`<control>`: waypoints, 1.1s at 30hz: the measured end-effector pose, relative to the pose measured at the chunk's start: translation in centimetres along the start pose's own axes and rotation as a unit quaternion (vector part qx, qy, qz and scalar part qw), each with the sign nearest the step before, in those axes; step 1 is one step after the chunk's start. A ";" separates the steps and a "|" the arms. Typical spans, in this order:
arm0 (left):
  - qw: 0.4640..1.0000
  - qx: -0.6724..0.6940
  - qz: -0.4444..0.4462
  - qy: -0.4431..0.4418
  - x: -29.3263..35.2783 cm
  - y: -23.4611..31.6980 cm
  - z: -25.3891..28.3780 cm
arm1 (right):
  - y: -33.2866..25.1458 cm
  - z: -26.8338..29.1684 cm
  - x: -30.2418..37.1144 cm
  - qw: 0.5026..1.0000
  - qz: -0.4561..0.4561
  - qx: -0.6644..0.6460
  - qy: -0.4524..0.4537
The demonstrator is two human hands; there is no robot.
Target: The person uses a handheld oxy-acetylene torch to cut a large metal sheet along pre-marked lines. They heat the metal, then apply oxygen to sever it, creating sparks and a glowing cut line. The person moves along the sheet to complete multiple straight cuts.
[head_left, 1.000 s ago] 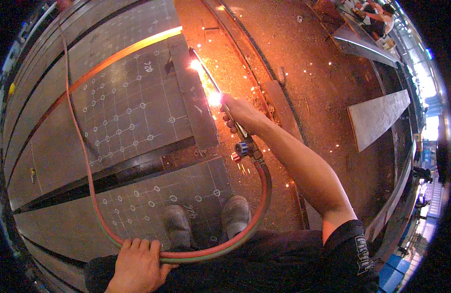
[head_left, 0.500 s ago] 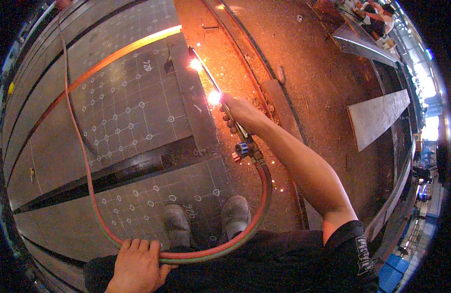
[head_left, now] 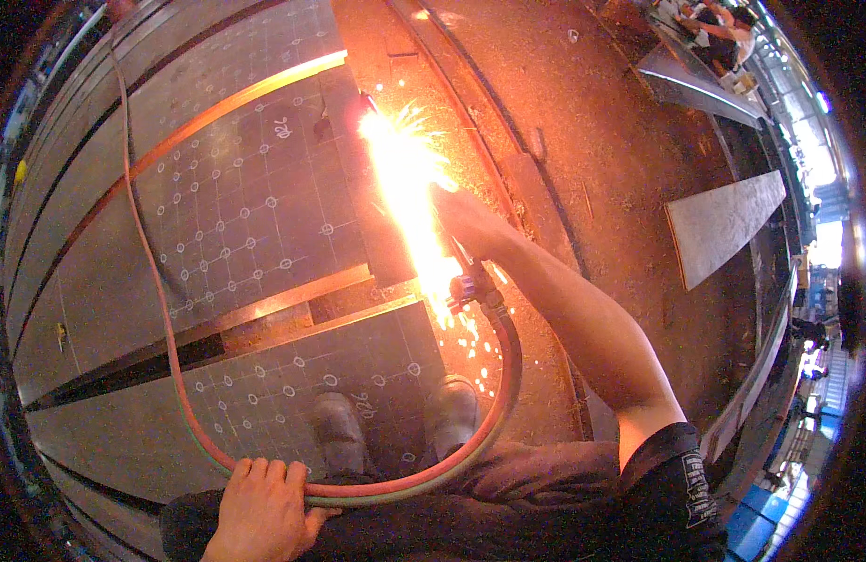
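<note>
My right hand [head_left: 467, 223] is closed round the handle of a cutting torch [head_left: 489, 298], partly lost in the glare. A blinding white-orange flare [head_left: 407, 178] with sparks runs along the end of a dark steel plate [head_left: 217, 201] chalked with lines and small circles. The torch's tip and the cut itself are hidden in that light. From the torch's rear, a red and green twin hose [head_left: 395, 490] loops down across my lap and up to the left. My left hand [head_left: 261, 508] is wrapped over this hose near my thigh.
A second chalked plate [head_left: 264, 375] lies under my shoes [head_left: 339, 431], with a gap between it and the first. Rails [head_left: 489, 103] cross the rusty floor on the right. Farther right lies a tapered steel piece [head_left: 728, 229]. Another person [head_left: 728, 37] crouches at the far right.
The flare has grown from two small bright spots into a long burst with sparks falling toward my right shoe. The gap between the plates is now lit orange. Both hands stay almost in place.
</note>
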State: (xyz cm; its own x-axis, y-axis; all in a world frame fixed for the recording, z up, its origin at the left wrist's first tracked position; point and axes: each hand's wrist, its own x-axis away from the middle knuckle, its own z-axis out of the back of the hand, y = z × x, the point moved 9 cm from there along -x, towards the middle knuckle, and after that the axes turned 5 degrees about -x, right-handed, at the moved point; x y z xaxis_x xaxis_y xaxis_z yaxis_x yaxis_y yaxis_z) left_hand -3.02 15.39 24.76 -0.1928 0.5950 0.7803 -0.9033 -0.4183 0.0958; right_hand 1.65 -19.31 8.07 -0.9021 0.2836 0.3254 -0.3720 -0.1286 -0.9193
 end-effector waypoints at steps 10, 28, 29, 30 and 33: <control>1.000 0.003 0.005 -0.003 -0.2 0.1 0.2 | 2.1 0.7 -1.1 0.998 0.029 -0.007 0.051; 1.000 0.003 -0.005 0.009 0.0 0.1 0.3 | -0.5 -0.4 1.6 0.974 -0.137 -0.169 0.061; 1.000 0.001 -0.003 0.006 0.0 0.0 0.2 | -0.2 -0.4 1.6 0.971 -0.150 -0.175 0.069; 1.000 0.000 -0.001 0.003 0.0 0.0 0.2 | 0.0 -0.5 1.5 0.971 -0.155 -0.168 0.065; 1.000 -0.009 -0.002 -0.004 0.0 0.1 0.1 | 0.8 -0.1 0.3 0.992 -0.081 -0.090 0.035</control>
State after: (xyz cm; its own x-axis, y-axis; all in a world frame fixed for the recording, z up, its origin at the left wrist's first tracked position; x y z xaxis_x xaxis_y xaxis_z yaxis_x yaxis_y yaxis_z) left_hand -3.10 15.26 24.85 -0.1859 0.5905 0.7853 -0.9110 -0.4031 0.0874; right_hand 1.14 -19.28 7.43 -0.8142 0.3532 0.4609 -0.4591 0.0943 -0.8833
